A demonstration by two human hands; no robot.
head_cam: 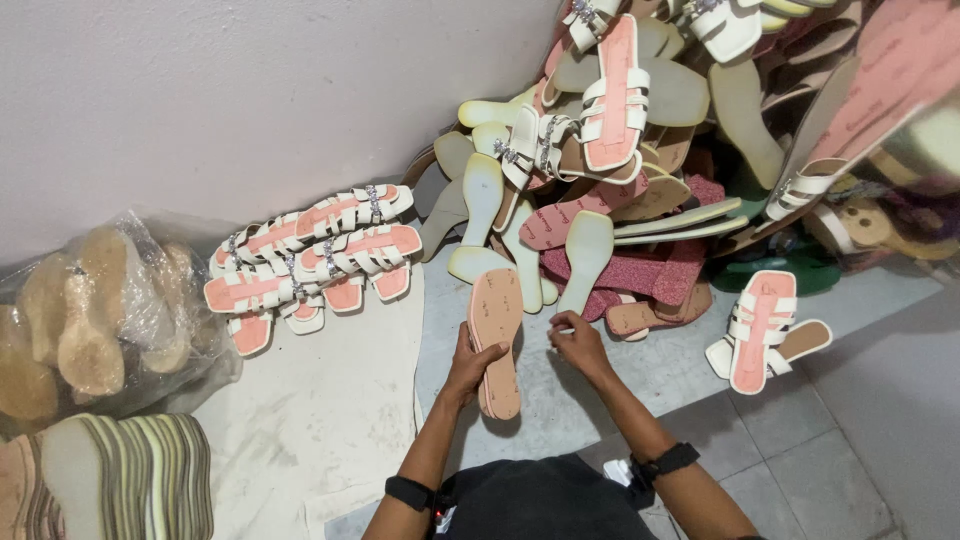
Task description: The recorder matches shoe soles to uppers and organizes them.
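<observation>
My left hand grips a flat pink-tan insole by its left edge, holding it lengthwise over the grey floor. My right hand is just to its right, fingers curled and pinched near a cream sole at the foot of a big heap of soles and sandals. Whether the right hand holds anything is hidden by the fingers. Both wrists wear black bands.
A neat group of finished pink sandals with white straps lies on a white sheet to the left. A clear bag of tan soles and a stack of striped soles sit at far left. One loose sandal lies right.
</observation>
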